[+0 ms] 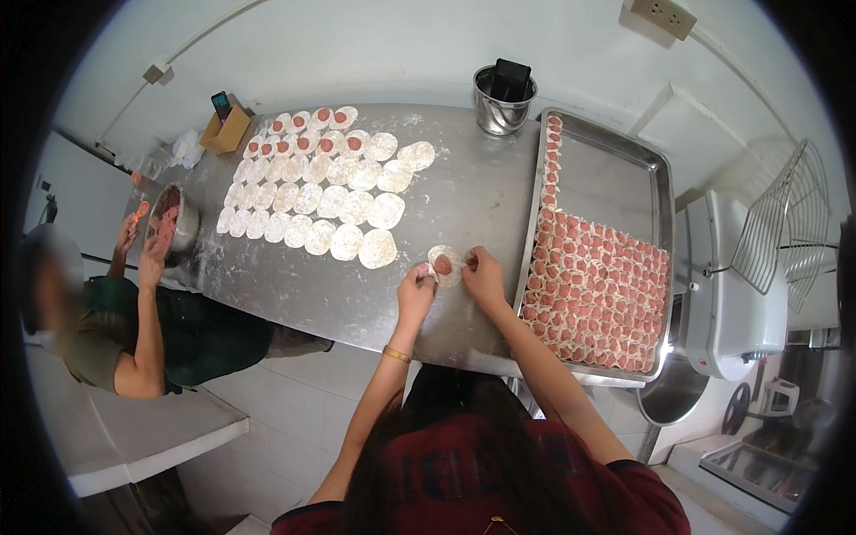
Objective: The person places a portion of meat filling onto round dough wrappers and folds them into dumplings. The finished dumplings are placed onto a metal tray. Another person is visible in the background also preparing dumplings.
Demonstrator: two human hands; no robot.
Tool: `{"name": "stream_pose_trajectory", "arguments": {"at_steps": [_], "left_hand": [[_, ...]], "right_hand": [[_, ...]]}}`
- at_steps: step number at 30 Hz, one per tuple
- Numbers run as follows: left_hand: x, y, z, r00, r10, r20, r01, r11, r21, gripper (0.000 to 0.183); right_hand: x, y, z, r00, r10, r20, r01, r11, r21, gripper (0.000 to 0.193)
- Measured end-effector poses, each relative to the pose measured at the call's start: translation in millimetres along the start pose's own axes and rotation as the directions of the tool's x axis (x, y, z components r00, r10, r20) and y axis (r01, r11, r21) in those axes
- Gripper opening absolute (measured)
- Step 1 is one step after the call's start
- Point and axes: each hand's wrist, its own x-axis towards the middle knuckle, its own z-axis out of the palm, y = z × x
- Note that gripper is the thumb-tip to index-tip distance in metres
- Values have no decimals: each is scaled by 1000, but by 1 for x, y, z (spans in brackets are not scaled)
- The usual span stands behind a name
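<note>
The round wrapper [445,265] with its dab of pink filling lies on the steel table [473,196], pinched at both edges by my left hand [416,292] and right hand [482,275]. Finished dumplings fill the tray [615,169] just beside it.

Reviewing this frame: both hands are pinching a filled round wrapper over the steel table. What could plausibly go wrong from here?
1. The wrapper, pinched between left hand and right hand, looks thin; its filling might tear it or squeeze out.
2. The tray is packed tight in its near half, so another piece could stick to its neighbours.
3. The laid-out wrappers overlap and might stick together.
</note>
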Motion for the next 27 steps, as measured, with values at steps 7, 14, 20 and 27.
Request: {"name": "stream_pose_trajectory", "arguments": {"at_steps": [7, 14, 20, 27], "left_hand": [[1, 4, -1, 992, -123, 18, 124, 977, -175, 27], [8, 3, -2, 983, -120, 139, 154, 951, -267, 30], [7, 17, -6, 968, -124, 219, 209, 879, -428, 30], [2, 26, -3, 980, -69, 187, 169, 781, -602, 11]], "right_hand": [[7, 4, 6, 997, -66, 26, 70, 984, -163, 17], [6, 15, 11, 955, 131, 265, -249, 841, 480, 24], [1, 2, -3, 933, 95, 347, -288, 775, 562, 27], [-5, -30, -20, 945, 122, 303, -322, 502, 803, 22]]}}
